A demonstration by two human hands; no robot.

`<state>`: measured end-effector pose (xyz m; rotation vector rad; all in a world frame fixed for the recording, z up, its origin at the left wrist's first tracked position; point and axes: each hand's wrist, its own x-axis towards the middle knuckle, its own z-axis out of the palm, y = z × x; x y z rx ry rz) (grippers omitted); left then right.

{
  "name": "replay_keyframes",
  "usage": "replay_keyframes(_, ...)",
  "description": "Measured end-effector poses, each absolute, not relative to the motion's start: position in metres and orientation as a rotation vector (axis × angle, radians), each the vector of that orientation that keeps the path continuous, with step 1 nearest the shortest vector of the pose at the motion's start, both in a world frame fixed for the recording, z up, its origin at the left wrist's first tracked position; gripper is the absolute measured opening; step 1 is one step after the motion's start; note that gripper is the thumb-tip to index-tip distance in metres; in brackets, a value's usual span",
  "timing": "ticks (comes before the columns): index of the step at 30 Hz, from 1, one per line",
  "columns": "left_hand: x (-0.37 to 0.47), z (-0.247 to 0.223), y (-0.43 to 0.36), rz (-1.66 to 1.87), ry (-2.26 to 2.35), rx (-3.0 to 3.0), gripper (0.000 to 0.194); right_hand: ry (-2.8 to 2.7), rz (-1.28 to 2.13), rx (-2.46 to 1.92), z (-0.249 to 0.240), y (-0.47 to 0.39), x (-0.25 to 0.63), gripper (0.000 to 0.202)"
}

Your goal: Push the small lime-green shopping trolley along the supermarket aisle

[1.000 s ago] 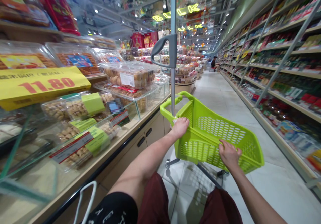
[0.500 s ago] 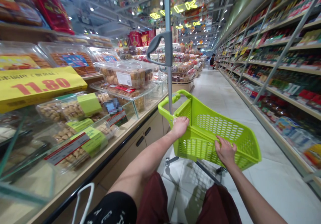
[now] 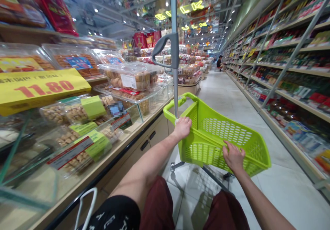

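From afar I see a lime-green shopping cart (image 3: 210, 140) standing on a pale floor (image 3: 212, 85). The left hand (image 3: 183, 127) is closed over the cart's near rim, beside its upright grey pole (image 3: 175, 92). The right hand (image 3: 234, 157), fingers loosely bent, rests farther along that rim; I cannot tell whether it pinches. Left of the cart, packaged snacks (image 3: 138, 77) line a counter (image 3: 161, 133); right, stocked shelves (image 3: 306, 70).

I'm seeing bright green plastic cart (image 3: 208, 140) standing upright on pale tiled floor (image 3: 211, 89), handle (image 3: 168, 113) pointing left, other end pointing right. Walls are showing rows of slots; divider panel (image 3: 193, 116) is crossing inside near handle. Grey frame (image 3: 216, 179) is running underneath.
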<state>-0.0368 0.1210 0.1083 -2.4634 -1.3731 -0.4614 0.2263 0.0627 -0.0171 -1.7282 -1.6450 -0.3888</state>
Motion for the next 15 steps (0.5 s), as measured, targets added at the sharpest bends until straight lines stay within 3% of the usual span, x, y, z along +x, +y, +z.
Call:
replay_keyframes(5, -0.042, 0.109, 0.120, -0.436, -1.304, -2.537, 0.036, -1.652, -0.377, -1.723, -0.017, 0.061, 0.228, 0.035)
replay_keyframes(12, -0.030, 0.120, 0.128, -0.793, -1.626, -2.614, 0.042, -1.695, -0.422, -1.672, -0.021, 0.063, 0.231, 0.032)
replay_keyframes(15, -0.025, 0.121, 0.128, -0.694, -1.657, -2.514, 0.035, -1.695, -0.446, -1.666, -0.020, 0.063, 0.231, 0.031)
